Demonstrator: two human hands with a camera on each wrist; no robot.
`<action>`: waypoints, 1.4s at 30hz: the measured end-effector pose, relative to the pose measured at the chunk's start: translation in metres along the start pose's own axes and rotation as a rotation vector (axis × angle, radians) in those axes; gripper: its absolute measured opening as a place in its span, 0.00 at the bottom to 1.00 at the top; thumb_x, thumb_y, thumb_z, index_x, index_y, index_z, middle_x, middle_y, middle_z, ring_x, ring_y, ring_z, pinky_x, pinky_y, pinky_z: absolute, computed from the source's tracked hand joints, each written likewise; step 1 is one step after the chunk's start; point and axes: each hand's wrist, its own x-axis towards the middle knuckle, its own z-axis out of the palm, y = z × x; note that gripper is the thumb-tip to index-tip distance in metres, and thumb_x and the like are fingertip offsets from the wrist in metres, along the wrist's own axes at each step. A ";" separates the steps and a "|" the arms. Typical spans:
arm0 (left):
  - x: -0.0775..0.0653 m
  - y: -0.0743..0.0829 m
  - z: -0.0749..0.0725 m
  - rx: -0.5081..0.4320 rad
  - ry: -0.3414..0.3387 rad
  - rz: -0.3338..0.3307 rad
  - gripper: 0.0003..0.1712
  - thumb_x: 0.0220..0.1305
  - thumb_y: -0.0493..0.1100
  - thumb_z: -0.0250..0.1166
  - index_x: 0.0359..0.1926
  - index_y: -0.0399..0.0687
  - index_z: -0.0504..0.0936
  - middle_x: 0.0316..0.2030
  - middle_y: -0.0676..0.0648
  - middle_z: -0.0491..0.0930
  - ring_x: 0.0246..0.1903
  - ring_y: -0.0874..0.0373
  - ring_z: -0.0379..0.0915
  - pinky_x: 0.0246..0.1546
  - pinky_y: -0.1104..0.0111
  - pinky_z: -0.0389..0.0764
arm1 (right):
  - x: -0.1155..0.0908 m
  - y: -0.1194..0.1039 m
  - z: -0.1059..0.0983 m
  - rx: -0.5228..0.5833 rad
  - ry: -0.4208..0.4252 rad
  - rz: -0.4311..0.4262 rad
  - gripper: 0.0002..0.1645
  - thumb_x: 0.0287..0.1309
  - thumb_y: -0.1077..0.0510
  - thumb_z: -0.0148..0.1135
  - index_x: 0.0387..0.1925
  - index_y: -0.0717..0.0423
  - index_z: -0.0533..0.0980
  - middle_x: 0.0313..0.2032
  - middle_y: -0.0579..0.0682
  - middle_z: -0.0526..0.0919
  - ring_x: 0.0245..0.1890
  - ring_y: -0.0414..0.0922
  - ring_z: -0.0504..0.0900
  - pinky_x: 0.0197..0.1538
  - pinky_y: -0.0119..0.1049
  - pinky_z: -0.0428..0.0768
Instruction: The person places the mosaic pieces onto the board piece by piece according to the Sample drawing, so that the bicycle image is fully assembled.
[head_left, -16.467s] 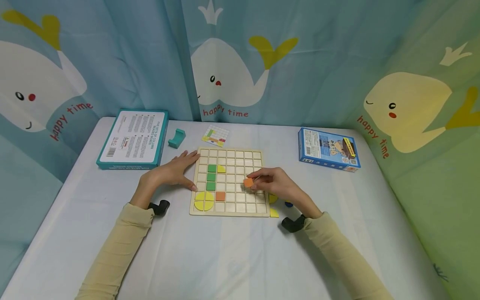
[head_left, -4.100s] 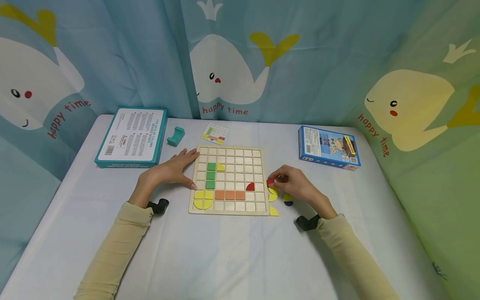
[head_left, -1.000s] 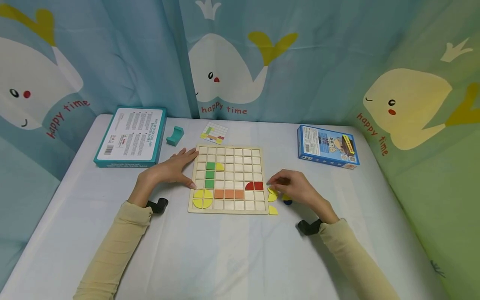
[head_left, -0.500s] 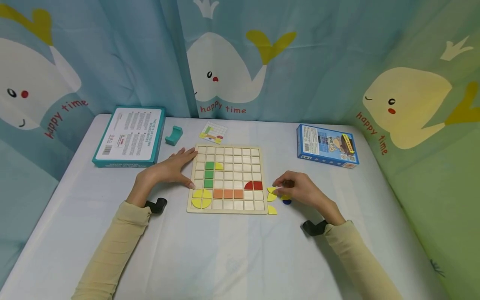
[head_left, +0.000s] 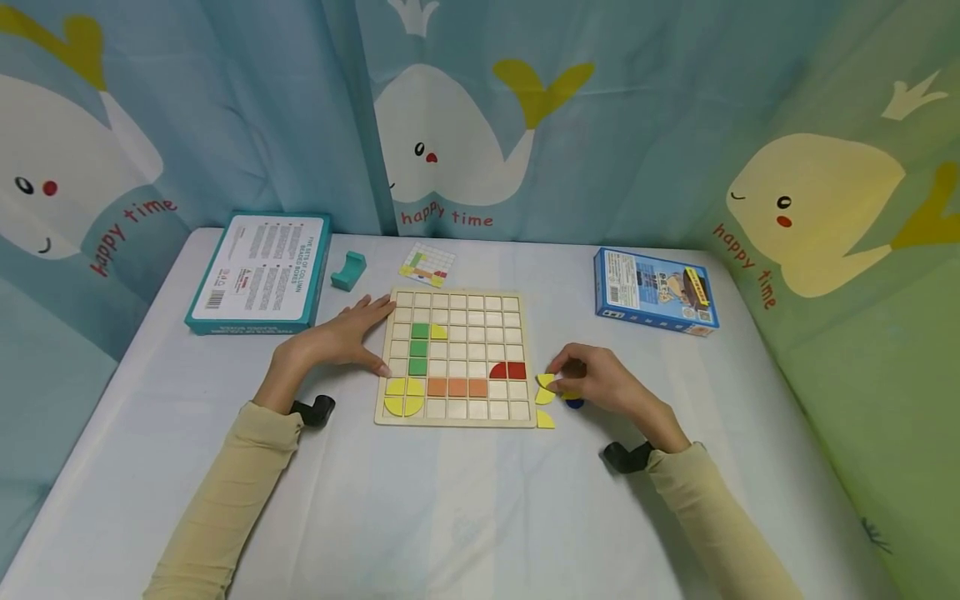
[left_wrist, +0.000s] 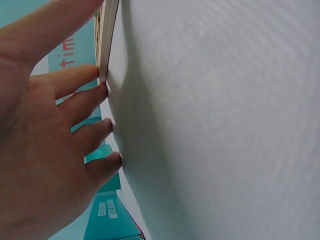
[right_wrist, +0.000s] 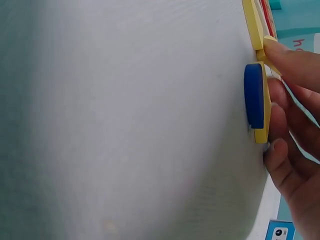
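A wooden grid board point(head_left: 457, 423) lies on the table, with yellow quarter-circles point(head_left: 395, 406) forming a circle in its near left corner. Green squares point(head_left: 418, 349), orange squares point(head_left: 457, 387), a red quarter-circle point(head_left: 498, 372) and a red square point(head_left: 516, 371) also fill cells. My left hand point(head_left: 341, 337) rests spread along the board's left edge, fingers extended. Right of the board, my right hand point(head_left: 596, 375) pinches a yellow quarter-circle piece point(left_wrist: 102, 45)-free side pile, its thumb on the yellow piece point(right_wrist: 270, 52) in the right wrist view. A blue piece point(right_wrist: 254, 95) lies beside the fingers.
Behind the board lies a pattern card point(head_left: 427, 265), with a teal curved block point(head_left: 348, 272) beside it. A teal box point(head_left: 258, 271) stands back left, a blue box point(head_left: 656, 292) back right. Another yellow piece point(head_left: 545, 419) sits by the board's near right corner.
Since the oldest frame, two more orange squares, a red quarter-circle and a red square have been set on the board. My right hand has moved right to the yellow pieces; my left stays.
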 end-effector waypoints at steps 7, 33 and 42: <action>0.001 0.000 0.001 0.004 0.002 0.009 0.66 0.54 0.53 0.80 0.82 0.41 0.48 0.83 0.39 0.40 0.81 0.36 0.27 0.78 0.37 0.37 | 0.001 -0.001 0.000 0.040 -0.011 -0.023 0.05 0.60 0.66 0.71 0.38 0.60 0.82 0.37 0.53 0.85 0.35 0.45 0.78 0.38 0.30 0.80; 0.000 -0.001 0.000 -0.009 0.001 0.006 0.67 0.53 0.53 0.81 0.82 0.43 0.48 0.83 0.41 0.40 0.82 0.37 0.26 0.78 0.36 0.37 | 0.010 -0.016 0.007 0.203 -0.026 -0.142 0.16 0.64 0.67 0.66 0.54 0.59 0.83 0.50 0.57 0.85 0.45 0.48 0.81 0.51 0.27 0.82; 0.000 0.000 -0.001 -0.017 0.000 0.004 0.66 0.54 0.53 0.80 0.82 0.43 0.48 0.83 0.41 0.40 0.82 0.38 0.26 0.78 0.36 0.37 | 0.017 -0.028 0.015 0.196 -0.034 -0.159 0.07 0.63 0.66 0.68 0.43 0.60 0.85 0.40 0.55 0.88 0.35 0.45 0.82 0.38 0.28 0.81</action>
